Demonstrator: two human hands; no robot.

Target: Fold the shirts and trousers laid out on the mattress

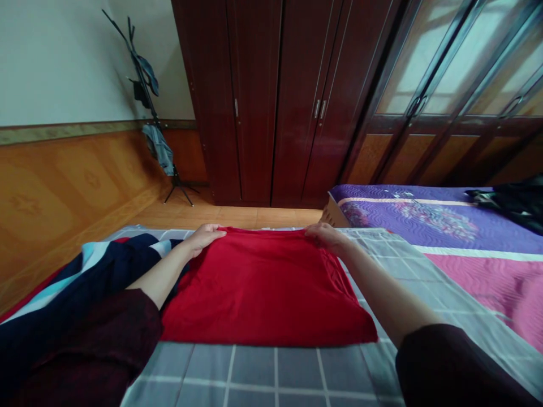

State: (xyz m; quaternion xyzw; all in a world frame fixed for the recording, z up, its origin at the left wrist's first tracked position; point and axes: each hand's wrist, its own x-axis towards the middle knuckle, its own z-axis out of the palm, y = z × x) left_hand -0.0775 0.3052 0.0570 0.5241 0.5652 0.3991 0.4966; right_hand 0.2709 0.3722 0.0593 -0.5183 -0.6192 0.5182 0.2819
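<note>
A red garment (267, 288) lies folded and spread nearly flat on a grey checked cloth surface (254, 376). My left hand (205, 237) pinches its far left corner between thumb and fingers. At the far right corner, my right hand (326, 234) grips the fabric, its fingers closed and partly hidden by the cloth and the back of the hand. The far edge of the garment runs straight between both hands. Navy, white and red clothing (114, 265) lies in a heap beside my left forearm.
A purple and pink quilted bed (407, 220) is at the right, with a dark cloth (515, 200) on it. Beyond the surface stand a dark red wardrobe (258, 102) and, at the left, a coat stand (146, 93) with a few things hanging on it.
</note>
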